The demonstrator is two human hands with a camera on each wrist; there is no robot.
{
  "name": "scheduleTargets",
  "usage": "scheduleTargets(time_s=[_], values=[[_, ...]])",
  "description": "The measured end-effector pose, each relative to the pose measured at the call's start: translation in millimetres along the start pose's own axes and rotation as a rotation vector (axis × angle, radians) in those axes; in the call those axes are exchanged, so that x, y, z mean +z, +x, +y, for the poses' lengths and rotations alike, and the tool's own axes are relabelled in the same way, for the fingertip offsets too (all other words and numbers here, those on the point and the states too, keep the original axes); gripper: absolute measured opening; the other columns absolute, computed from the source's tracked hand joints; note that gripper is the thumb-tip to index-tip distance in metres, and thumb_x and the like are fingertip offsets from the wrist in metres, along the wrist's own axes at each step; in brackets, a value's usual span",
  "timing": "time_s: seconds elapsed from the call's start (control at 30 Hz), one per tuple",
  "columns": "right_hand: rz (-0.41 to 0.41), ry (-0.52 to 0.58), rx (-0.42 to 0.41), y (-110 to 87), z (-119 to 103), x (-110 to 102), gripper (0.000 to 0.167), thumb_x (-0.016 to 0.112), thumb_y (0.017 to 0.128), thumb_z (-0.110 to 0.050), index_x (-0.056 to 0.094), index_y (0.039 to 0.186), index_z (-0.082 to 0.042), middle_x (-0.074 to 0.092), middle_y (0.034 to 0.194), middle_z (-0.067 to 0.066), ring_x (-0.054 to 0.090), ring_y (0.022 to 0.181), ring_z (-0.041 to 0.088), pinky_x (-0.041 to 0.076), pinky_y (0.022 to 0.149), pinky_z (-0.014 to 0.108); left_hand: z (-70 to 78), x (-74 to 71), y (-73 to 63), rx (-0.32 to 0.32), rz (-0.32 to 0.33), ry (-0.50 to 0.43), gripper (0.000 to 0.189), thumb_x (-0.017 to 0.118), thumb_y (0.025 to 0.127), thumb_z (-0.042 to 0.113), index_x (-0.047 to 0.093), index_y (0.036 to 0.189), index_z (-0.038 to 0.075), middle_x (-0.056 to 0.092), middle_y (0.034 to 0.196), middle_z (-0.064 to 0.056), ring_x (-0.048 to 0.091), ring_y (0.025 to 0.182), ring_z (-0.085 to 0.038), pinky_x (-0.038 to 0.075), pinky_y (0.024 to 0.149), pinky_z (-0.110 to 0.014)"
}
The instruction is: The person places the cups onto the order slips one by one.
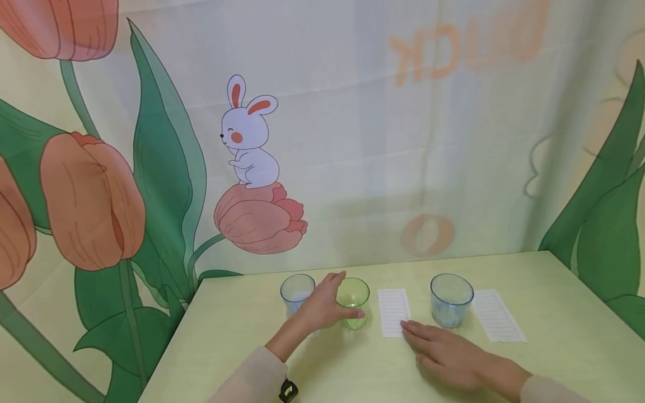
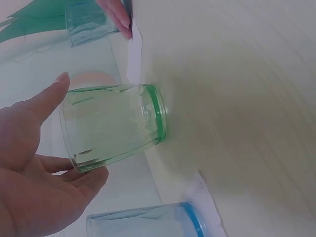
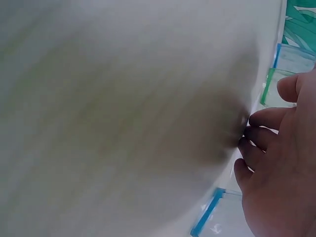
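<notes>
A clear green glass [image 1: 354, 291] stands upright on the table. My left hand [image 1: 325, 305] is spread about its upper part, the thumb on the near side and the fingers on the far side. In the left wrist view, the thumb [image 2: 52, 96] reaches just past the rim of the green glass [image 2: 113, 128], and the other fingers lie along its opposite side. My right hand [image 1: 448, 355] stretches flat and low over the table, fingertips at the lower right edge of a white lined paper strip [image 1: 393, 313]. It holds nothing.
A blue glass [image 1: 297, 288] stands left of the green one, partly behind my left hand, with paper [image 2: 205, 202] by its base. Another blue glass [image 1: 450, 302] stands beyond my right hand, beside a second lined strip [image 1: 499, 316]. A printed curtain [image 1: 342, 140] hangs behind the table.
</notes>
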State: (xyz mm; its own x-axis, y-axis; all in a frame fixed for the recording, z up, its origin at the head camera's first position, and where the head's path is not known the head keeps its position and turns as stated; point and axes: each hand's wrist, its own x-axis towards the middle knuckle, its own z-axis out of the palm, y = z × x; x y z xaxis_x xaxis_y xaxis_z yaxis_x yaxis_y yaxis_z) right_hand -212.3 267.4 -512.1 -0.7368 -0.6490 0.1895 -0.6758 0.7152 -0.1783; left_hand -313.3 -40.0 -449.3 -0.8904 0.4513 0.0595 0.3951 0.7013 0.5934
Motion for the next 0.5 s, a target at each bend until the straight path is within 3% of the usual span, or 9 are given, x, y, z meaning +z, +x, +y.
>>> scheduleTargets(time_s=[0.2, 0.5], values=[[0.003, -0.055, -0.036, -0.3, 0, 4, 0.051, 0.049, 0.113, -0.029, 0.052, 0.154, 0.001, 0.045, 0.164, 0.016, 0.047, 0.147, 0.037, 0.046, 0.113, 0.052, -6.3, 3.8, 3.1, 0.01, 0.021, -0.008, 0.103, 0.09, 0.084, 0.049, 0.041, 0.16, 0.0, 0.053, 0.154, -0.017, 0.053, 0.139, -0.037, 0.047, 0.113, -0.054], [-0.05, -0.013, -0.003, -1.3, 2, 2, 0.052, 0.045, 0.114, -0.031, 0.051, 0.155, 0.0, 0.044, 0.165, 0.016, 0.044, 0.149, 0.037, 0.043, 0.116, 0.052, -12.2, 10.0, 9.2, 0.032, 0.026, -0.06, 0.096, 0.093, 0.082, 0.043, 0.047, 0.156, 0.003, 0.061, 0.147, -0.015, 0.058, 0.135, -0.035, 0.048, 0.112, -0.053]])
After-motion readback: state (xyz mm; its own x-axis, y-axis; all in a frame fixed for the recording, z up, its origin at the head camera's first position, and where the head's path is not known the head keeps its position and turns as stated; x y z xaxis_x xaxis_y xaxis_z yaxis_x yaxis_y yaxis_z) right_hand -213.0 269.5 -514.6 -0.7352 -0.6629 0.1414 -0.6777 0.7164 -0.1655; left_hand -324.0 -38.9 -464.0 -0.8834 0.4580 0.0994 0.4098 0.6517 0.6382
